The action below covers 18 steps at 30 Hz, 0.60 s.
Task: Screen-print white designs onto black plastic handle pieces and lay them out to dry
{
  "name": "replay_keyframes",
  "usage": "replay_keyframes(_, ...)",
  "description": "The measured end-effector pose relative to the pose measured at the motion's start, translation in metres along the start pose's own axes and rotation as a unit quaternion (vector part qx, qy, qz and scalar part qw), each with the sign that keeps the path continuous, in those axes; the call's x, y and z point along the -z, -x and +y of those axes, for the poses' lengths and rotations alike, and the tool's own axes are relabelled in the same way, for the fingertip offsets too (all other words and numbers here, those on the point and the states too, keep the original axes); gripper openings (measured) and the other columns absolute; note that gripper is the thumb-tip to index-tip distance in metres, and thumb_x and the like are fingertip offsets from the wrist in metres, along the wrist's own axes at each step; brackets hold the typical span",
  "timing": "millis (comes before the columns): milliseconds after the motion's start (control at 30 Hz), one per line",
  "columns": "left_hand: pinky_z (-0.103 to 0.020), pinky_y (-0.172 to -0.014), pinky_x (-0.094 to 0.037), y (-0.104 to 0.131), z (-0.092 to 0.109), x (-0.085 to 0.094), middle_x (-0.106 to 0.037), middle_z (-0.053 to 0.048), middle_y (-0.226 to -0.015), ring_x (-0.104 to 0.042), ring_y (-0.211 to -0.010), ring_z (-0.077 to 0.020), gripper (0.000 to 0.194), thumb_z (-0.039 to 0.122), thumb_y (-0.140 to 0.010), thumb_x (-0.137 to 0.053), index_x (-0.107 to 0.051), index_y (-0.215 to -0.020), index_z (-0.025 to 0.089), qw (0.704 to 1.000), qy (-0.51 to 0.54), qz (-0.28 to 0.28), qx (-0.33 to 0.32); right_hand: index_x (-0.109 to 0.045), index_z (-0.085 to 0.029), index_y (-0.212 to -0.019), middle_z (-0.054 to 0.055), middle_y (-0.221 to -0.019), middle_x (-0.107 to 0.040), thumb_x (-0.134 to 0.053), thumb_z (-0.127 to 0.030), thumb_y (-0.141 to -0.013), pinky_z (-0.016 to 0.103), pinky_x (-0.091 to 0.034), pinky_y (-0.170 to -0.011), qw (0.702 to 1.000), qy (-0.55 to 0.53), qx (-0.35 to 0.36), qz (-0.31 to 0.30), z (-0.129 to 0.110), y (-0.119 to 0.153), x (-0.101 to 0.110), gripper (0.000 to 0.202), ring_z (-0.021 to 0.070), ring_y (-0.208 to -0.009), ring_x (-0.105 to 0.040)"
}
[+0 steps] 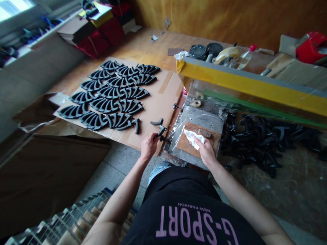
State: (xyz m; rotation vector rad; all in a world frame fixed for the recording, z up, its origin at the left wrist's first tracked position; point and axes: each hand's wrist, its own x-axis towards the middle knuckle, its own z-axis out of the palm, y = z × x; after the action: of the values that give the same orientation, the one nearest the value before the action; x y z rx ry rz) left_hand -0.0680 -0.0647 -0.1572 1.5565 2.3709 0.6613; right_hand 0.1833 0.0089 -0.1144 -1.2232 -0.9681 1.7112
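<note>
My left hand (149, 146) is closed on a branched black plastic part (161, 130), held over the right edge of a cardboard sheet (167, 98). Rows of similar curved black parts (120, 90) lie on that sheet, nested side by side. A single black piece (137, 126) sits at the near end of the rows. In my right hand (206, 152) is a crumpled white cloth (193, 137), over a brown wooden block (187, 148) on a grey metal plate (196, 115). My fingers hide part of the cloth and of the held part.
A heap of black parts (265, 139) lies to the right. Behind it runs a yellow and green screen frame (245, 80). Tape rolls (196, 103), a red-capped bottle (246, 58) and round black containers (198, 51) stand farther back. Red bundles (94, 41) are at the upper left.
</note>
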Motion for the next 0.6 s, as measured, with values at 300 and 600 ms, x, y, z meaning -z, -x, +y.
replay_keyframes(300,-0.028,-0.079,-0.049,0.038,0.024,0.002,-0.065,-0.005,-0.096,-0.063,-0.089,-0.0182,0.019,0.029,-0.088,-0.058,-0.064,-0.104,0.021,0.998,0.017,-0.031,-0.057,-0.067,-0.021,-0.115,0.007,-0.120,-0.067,-0.053,-0.027,-0.085,0.041,-0.044,-0.101,0.960,0.244,0.128,-0.055,0.015,-0.011,-0.004,0.033,0.0229,-0.112,-0.060)
replay_keyframes(600,-0.030,-0.077,-0.050,0.053,0.045,-0.009,-0.065,-0.007,-0.092,-0.060,-0.084,-0.0179,0.019,0.027,-0.092,-0.052,-0.064,-0.104,0.019,0.967,-0.021,-0.087,-0.240,-0.053,-0.016,-0.135,0.009,-0.136,-0.055,-0.037,-0.006,-0.085,0.038,-0.041,-0.109,0.831,0.455,0.271,-0.169,0.021,-0.006,-0.011,0.054,0.0219,-0.128,-0.049)
